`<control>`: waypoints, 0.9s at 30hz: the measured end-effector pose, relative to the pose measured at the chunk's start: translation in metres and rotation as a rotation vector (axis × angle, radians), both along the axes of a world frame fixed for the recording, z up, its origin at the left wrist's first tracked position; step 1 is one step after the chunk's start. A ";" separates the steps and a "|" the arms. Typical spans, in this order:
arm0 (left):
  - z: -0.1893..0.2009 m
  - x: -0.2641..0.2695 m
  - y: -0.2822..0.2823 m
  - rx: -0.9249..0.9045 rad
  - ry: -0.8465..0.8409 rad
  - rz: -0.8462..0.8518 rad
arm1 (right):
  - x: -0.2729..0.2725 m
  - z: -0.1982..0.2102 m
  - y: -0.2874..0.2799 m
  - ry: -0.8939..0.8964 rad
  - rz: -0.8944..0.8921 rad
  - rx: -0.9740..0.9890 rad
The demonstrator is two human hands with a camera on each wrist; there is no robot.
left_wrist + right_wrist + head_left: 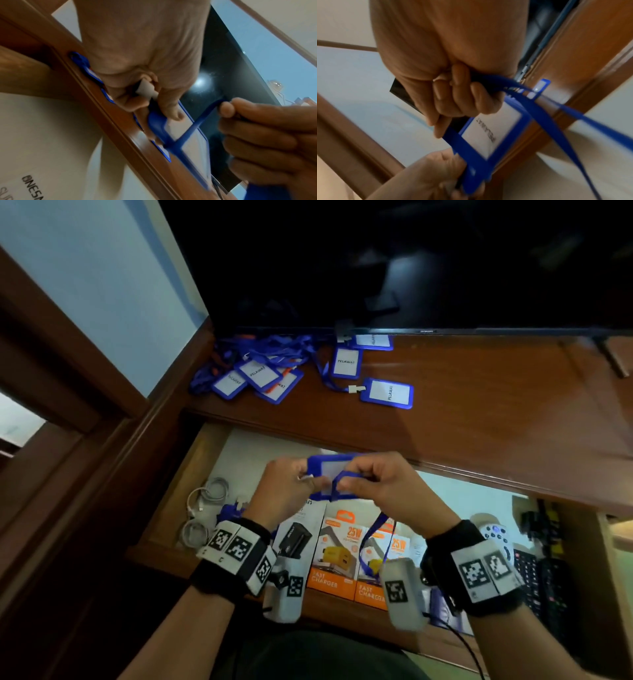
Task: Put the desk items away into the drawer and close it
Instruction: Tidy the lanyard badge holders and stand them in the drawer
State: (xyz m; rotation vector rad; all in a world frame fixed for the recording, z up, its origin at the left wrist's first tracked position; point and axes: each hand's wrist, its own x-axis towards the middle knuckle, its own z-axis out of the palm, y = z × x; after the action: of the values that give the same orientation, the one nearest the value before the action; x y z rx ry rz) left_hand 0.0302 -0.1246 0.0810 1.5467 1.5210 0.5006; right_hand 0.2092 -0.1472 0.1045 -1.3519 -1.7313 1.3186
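A blue badge holder (325,469) with a white card is held above the open drawer (186,474). My left hand (308,478) pinches the holder's left end by its white clip (147,88), thumb on the card (188,136). The fingers of my right hand (346,480) are curled round the blue lanyard strap (375,530), which crosses the holder (493,129) and hangs down toward the drawer. More blue badge holders with lanyards lie in a pile (258,373) on the desk top, with others apart (387,392) to the right.
The drawer holds orange charger boxes (334,558), a white box with a black charger (296,539), coiled white cables (202,505) and remotes (496,537) at the right. A dark screen (376,261) stands at the back of the wooden desk (479,405).
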 end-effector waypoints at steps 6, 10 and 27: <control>0.013 -0.010 -0.007 -0.219 -0.030 -0.307 | 0.021 -0.013 0.013 -0.128 -0.032 0.116; 0.015 -0.019 -0.008 -0.290 -0.275 -0.304 | 0.020 -0.033 0.004 0.140 -0.008 -0.061; 0.004 -0.038 -0.008 0.043 -0.256 0.476 | -0.056 -0.043 -0.004 0.023 0.006 -0.134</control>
State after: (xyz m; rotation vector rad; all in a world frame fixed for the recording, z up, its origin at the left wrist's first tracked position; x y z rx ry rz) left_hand -0.0083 -0.1331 0.0847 1.0922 1.6798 0.9678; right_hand 0.1534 -0.1516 0.0617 -1.3998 -1.6583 1.4706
